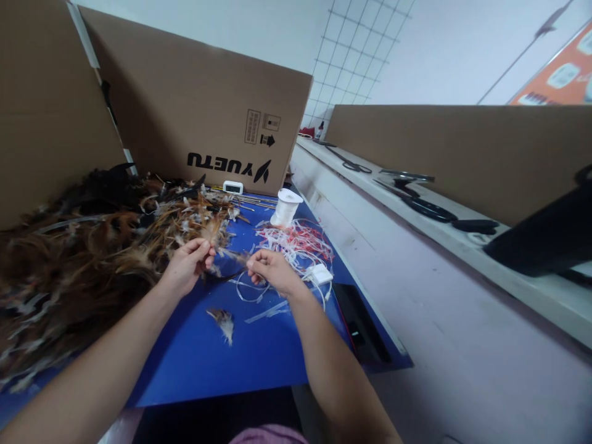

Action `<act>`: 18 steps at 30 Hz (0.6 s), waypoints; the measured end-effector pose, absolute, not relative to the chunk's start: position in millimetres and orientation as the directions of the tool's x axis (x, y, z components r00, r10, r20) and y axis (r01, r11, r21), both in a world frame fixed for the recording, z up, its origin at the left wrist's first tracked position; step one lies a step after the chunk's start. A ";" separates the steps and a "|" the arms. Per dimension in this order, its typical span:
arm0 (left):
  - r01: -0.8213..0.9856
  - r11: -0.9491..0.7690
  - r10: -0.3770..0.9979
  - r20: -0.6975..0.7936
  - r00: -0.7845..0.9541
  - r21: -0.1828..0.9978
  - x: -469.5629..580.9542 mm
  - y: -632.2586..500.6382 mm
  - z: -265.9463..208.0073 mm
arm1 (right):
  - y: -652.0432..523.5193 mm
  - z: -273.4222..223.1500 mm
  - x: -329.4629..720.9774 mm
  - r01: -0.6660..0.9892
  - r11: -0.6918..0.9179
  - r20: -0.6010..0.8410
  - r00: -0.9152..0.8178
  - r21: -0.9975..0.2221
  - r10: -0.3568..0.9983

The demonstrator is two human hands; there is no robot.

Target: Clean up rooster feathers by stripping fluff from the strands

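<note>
Between my two hands, above the blue table [272,364], a thin brown feather [235,254] is stretched. My left hand [190,262] pinches one end, beside the edge of a large heap of brown and black feathers [106,253]. The fingers of my right hand [268,270] are closed on the other end, and a dark feather tip [224,279] shows low between the hands. A small loose brown-and-white feather [224,323] lies on the table nearer to me.
Right of my hands lie red and white strands [300,240], a white thread spool [285,208], a white charger [320,274] with cable, and a black phone [361,324]. Cardboard [198,92] walls the back. Scissors [356,166] rest on the right ledge.
</note>
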State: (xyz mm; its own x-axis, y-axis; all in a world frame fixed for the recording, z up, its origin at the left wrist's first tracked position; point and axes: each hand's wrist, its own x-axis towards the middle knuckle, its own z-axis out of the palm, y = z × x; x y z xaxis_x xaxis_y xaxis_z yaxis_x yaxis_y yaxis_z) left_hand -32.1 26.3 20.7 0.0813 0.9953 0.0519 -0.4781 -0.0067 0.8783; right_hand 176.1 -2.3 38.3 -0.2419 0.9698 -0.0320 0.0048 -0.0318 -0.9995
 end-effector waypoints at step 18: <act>-0.400 0.070 0.988 -0.009 0.151 0.914 -21.4 17.7 20.0 | -0.8 27.9 172.5 0.178 0.018 -0.032 -0.271 -0.984 0.962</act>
